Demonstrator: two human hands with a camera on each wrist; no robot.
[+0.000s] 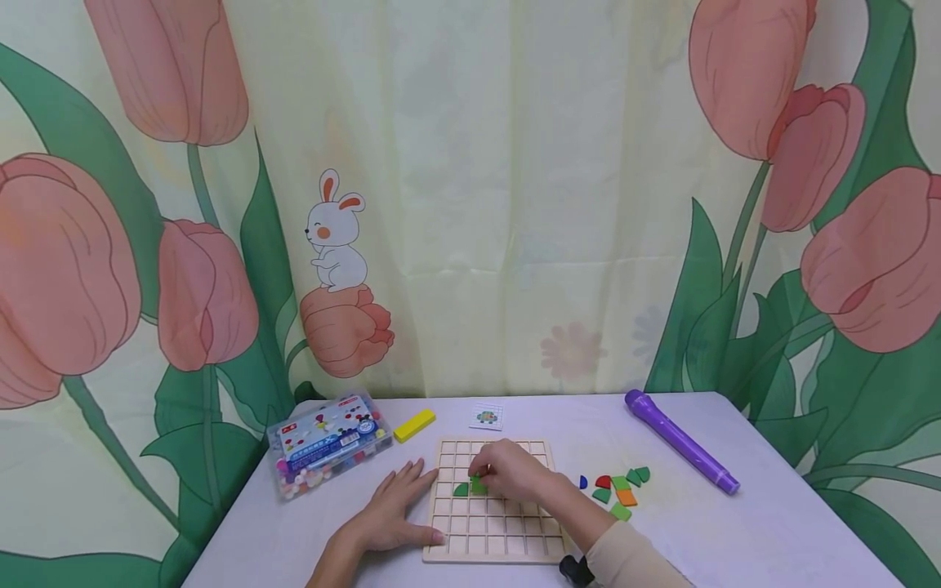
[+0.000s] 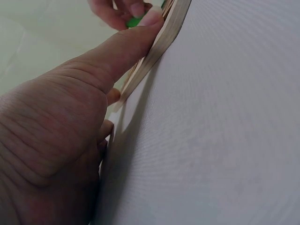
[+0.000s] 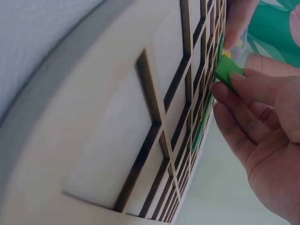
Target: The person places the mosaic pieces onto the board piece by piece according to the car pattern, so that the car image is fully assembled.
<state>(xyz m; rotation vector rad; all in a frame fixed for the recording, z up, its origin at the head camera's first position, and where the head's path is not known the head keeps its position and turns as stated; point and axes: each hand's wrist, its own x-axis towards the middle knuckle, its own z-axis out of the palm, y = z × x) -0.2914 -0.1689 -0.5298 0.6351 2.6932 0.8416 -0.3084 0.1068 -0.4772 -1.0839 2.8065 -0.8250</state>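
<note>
A wooden grid board (image 1: 500, 549) lies on the table. My left hand (image 1: 393, 510) rests at its left side, fingers spread and straight; in the left wrist view the thumb (image 2: 108, 54) touches the board's rim. Above the grid, my right hand (image 1: 515, 469) pinches a small green tile (image 3: 227, 71) between thumb and fingers. A darker green rounded piece (image 1: 461, 490) lies in the grid beside light green (image 1: 478, 487), partly hidden by the right hand. Loose green, red, orange and blue pieces, among them an orange tile (image 1: 626, 497), lie right of the board.
A clear plastic box (image 1: 331, 445) of colored beads stands at the back left, next to a yellow block (image 1: 415, 425). Behind the board lies a small picture card (image 1: 486, 417). A purple microphone-like stick (image 1: 682, 443) lies at right. A black object (image 1: 576, 571) is near the right forearm.
</note>
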